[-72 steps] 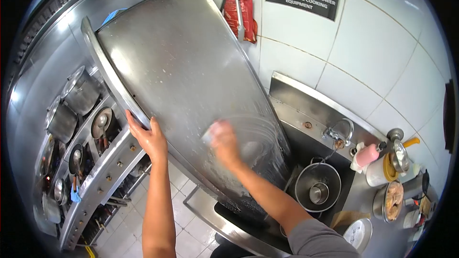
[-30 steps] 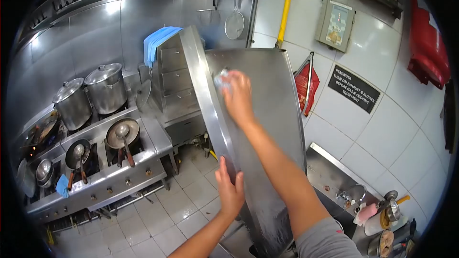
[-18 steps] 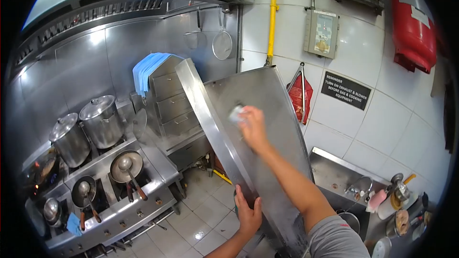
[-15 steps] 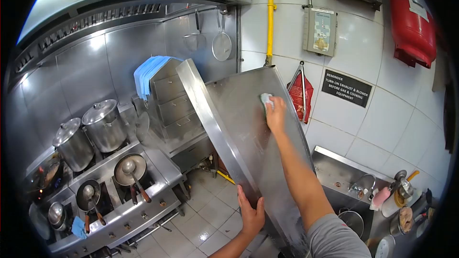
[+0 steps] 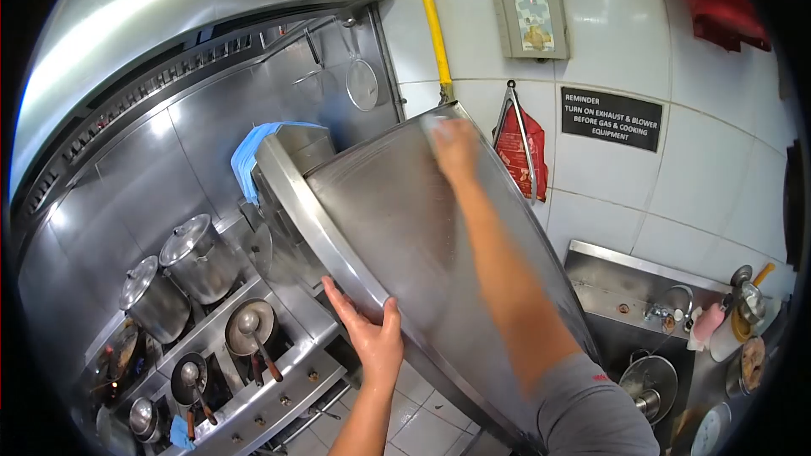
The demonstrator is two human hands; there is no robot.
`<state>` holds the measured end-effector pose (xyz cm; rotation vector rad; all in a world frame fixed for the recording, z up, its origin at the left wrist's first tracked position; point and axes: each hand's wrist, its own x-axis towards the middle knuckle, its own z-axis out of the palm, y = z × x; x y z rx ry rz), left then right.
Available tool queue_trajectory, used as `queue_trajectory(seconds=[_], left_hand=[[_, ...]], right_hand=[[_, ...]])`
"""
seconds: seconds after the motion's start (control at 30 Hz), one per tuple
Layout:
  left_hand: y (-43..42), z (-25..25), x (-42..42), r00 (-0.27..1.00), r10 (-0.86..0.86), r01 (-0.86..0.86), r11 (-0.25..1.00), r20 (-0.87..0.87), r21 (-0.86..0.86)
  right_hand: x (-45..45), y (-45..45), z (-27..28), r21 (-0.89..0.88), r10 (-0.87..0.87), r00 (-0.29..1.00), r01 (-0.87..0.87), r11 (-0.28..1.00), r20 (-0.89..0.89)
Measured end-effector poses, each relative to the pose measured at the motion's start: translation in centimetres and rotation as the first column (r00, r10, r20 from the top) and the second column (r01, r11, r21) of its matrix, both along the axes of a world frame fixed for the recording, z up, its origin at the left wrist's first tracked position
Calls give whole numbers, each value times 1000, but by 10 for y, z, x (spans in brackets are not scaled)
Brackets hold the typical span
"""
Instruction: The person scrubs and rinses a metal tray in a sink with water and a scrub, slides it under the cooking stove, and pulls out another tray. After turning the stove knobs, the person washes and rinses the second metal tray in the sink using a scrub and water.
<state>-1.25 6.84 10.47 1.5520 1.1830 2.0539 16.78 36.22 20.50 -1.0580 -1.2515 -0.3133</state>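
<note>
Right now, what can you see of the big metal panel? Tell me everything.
The big metal panel looks like stainless steel: grey, shiny, faintly streaked, with a broad bright lip along its left side. It stands slanted before the tiled wall, its lower end partly hidden by the right arm. The left hand is against the lip; the blurred right hand has a pale pad at the panel's far upper corner.

Tilted metal panel (image 5: 389, 224), blurred pad (image 5: 436, 124) against it

White-tiled wall (image 5: 617, 25), steel hood (image 5: 211, 0), pale tiled floor (image 5: 422, 429)
</note>
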Motion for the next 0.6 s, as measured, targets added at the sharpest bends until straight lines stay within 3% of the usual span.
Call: queue_trajectory(seconds=[0.03,0.07,0.1,0.13,0.2,0.27,0.33,0.37,0.4,0.43,0.5,0.57,0.6], left_hand=[[-1,-2,-3,1000,-13,13,1000,-2,0],[-3,2,-7,1000,-5,4,1000,-10,-10],[-5,14,-13,946,212,-199,977,-245,75],[-6,27,-18,796,415,-363,910,-441,201],[18,72,-29,575,599,-403,800,-558,445],[47,127,-27,432,540,-238,841,-722,487],[93,163,-31,210,563,-227,823,-799,521],[103,182,-28,192,372,-364,886,-908,286],[107,197,-27,202,160,-492,870,-966,41],[117,197,-33,75,248,-469,864,-966,185],[125,194,-35,96,255,-485,856,-962,178],[130,192,-34,99,268,-519,835,-958,180],[129,192,-34,100,265,-509,842,-959,179]], right_hand=[[19,14,-4,-161,-162,985,152,975,-52],[21,17,0,-172,-154,986,142,975,-59],[23,12,10,-191,-130,991,123,974,-24],[24,6,16,-212,-107,994,108,971,14],[-5,2,18,48,-80,991,75,996,105],[-12,-2,14,72,55,993,-63,995,105],[5,5,9,103,44,994,-55,993,104],[19,8,6,-18,-40,996,41,999,75],[31,10,1,-139,-126,991,133,981,54],[39,10,-11,-65,-171,982,176,982,82],[59,-2,-58,-55,-174,983,178,983,62],[97,-19,-151,57,-131,991,132,990,-37],[119,-60,-200,14,-234,972,234,972,-17]])
